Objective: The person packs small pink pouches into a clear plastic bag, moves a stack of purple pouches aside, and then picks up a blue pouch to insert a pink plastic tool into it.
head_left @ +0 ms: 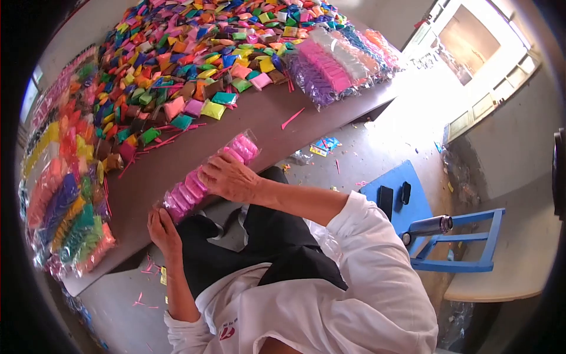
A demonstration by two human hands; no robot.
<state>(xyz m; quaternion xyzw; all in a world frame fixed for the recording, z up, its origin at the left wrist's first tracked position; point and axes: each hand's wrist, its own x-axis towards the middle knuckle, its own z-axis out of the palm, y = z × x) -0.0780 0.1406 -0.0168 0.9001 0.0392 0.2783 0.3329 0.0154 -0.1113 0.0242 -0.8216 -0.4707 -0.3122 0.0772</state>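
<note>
A clear plastic sleeve of bright pink packets (188,192) lies at a slant along the near edge of the table, its packets lined up in a row. At its lower left end, my left hand (164,232) grips the sleeve with bent fingers. My right hand (229,177) rests over the middle of the row, fingers curled onto the packets and partly covering them. The far end of the sleeve shows loose clear film. What the undersides of my fingers touch is hidden.
A large heap of small coloured packets (194,59) covers the back of the brown table (247,124). Filled sleeves (73,218) are stacked at left, and more sleeves (330,62) lie at the back right. A blue chair (413,177) holds a phone (385,202) and a bottle (430,225).
</note>
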